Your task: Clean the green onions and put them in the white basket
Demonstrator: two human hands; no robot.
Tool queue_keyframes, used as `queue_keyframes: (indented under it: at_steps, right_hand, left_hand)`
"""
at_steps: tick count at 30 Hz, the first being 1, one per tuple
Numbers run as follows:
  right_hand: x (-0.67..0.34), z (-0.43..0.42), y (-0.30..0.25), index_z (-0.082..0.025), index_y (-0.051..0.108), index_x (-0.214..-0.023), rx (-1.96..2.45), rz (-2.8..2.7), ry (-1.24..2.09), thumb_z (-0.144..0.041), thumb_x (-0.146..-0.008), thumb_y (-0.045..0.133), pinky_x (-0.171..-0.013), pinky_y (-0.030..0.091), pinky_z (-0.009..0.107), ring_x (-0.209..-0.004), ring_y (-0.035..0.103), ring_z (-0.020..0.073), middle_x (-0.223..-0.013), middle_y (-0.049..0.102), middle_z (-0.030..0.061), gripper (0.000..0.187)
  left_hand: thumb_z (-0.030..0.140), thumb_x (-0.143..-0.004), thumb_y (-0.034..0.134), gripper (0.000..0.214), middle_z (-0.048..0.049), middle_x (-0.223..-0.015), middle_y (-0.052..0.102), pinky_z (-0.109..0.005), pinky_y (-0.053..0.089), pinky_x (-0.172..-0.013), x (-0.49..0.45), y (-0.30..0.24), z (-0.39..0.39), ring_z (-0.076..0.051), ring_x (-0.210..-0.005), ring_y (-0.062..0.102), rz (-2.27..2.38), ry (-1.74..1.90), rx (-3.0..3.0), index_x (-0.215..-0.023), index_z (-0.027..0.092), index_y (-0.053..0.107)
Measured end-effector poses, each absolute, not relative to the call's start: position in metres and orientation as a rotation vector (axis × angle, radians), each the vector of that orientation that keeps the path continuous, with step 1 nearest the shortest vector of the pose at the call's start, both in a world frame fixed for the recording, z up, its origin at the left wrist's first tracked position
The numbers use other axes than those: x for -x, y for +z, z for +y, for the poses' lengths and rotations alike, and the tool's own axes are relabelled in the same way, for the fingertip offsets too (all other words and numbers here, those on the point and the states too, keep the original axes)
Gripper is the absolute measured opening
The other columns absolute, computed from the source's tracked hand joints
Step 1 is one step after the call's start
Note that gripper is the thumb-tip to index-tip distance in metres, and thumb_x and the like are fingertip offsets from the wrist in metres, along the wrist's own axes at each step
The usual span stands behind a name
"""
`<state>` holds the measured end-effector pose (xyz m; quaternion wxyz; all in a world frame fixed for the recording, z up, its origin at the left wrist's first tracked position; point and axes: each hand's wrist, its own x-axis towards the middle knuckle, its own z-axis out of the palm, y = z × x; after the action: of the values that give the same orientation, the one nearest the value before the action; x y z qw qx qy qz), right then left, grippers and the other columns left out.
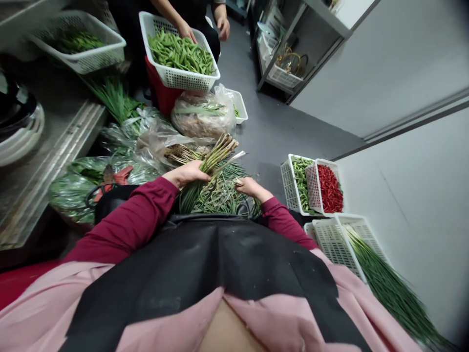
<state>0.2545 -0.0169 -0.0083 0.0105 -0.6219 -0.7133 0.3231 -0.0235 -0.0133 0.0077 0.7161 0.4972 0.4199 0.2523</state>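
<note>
My left hand [189, 173] is closed around a bunch of scallions [220, 151], their pale root ends pointing up and away, the green leaves hanging below. To its right, my right hand [252, 187] pinches something small and pale that I cannot make out, just above the pile. Loose scallion leaves and trimmings [220, 193] lie heaped beneath both hands. Beyond them, more scallions with brown roots [183, 152] stick out of a clear plastic bag [157, 139].
A co-worker's hand [186, 32] reaches into a white basket [179, 78] of green peppers ahead. Baskets of green chillies [302, 181], red chillies [330, 190] and long scallions [388, 274] stand at right. A metal shelf edge [69, 161] and bagged greens [73, 188] are at left.
</note>
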Motion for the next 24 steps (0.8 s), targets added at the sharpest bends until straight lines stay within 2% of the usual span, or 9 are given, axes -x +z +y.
queue_keyframes:
  at_steps: [2,5,7,10,14,20,24]
  right_hand:
    - [-0.237,-0.025,-0.016,-0.018,0.056,-0.056,1.904,-2.055,1.059,-0.028,-0.061,0.076,-0.058,0.029,0.024,-0.056,0.041,0.0106,-0.052,0.047,-0.0038,0.023]
    - [-0.221,-0.030,-0.008,-0.019,0.063,-0.080,1.623,-1.593,1.211,-0.039,-0.067,0.071,-0.053,0.028,0.023,-0.051,0.036,0.0083,-0.056,0.043,-0.0056,0.025]
    - [-0.213,-0.031,0.004,-0.020,0.060,-0.091,1.407,-1.303,1.437,-0.044,-0.070,0.069,-0.047,0.026,0.022,-0.045,0.029,0.0066,-0.054,0.036,-0.0083,0.033]
    - [-0.202,-0.030,0.018,-0.021,0.052,-0.085,1.240,-1.035,1.590,-0.045,-0.065,0.074,-0.042,0.023,0.021,-0.041,0.025,0.0045,-0.052,0.029,-0.0107,0.038]
    - [-0.199,-0.030,0.023,-0.019,0.051,-0.082,1.211,-0.921,1.498,-0.042,-0.062,0.077,-0.040,0.021,0.021,-0.040,0.028,0.0024,-0.058,0.038,-0.0092,0.041]
    - [-0.200,-0.037,0.022,-0.020,0.052,-0.084,1.212,-0.941,1.464,-0.043,-0.064,0.075,-0.040,0.023,0.021,-0.039,0.030,0.0031,-0.057,0.038,-0.0090,0.038]
    - [-0.197,-0.042,0.019,-0.021,0.048,-0.072,1.337,-1.093,1.443,-0.057,-0.071,0.066,-0.040,0.025,0.022,-0.042,0.033,0.0060,-0.052,0.039,-0.0069,0.041]
  left_hand:
    - [0.019,-0.048,0.074,0.029,-0.0004,-0.062,0.061,-0.027,0.046,-0.055,0.019,0.007,-0.014,-0.014,-0.055,0.056,0.910,0.551,-1.076,-0.072,0.014,0.060]
    - [0.018,-0.049,0.074,0.029,-0.0012,-0.062,0.062,-0.027,0.046,-0.055,0.014,0.007,-0.016,-0.014,-0.054,0.056,0.905,0.527,-1.052,-0.074,0.013,0.061]
    - [0.017,-0.049,0.075,0.029,-0.0010,-0.062,0.062,-0.027,0.046,-0.054,0.010,0.006,-0.018,-0.013,-0.053,0.055,0.904,0.516,-1.042,-0.075,0.012,0.062]
    - [0.015,-0.049,0.075,0.030,-0.0005,-0.063,0.062,-0.027,0.047,-0.054,0.006,0.004,-0.018,-0.013,-0.054,0.056,0.883,0.519,-1.010,-0.075,0.013,0.061]
    - [0.015,-0.052,0.075,0.025,-0.0006,-0.062,0.063,-0.027,0.048,-0.056,0.005,0.001,-0.014,-0.013,-0.054,0.058,0.845,0.578,-0.927,-0.073,0.013,0.062]
    - [0.016,-0.053,0.075,0.022,-0.0017,-0.060,0.062,-0.027,0.048,-0.053,0.002,0.001,-0.016,-0.013,-0.051,0.058,0.814,0.574,-0.877,-0.071,0.012,0.062]
    - [0.015,-0.055,0.071,0.019,-0.0052,-0.063,0.065,-0.029,0.050,-0.056,0.001,0.000,-0.018,-0.016,-0.057,0.061,0.721,0.539,-0.851,-0.072,0.011,0.064]
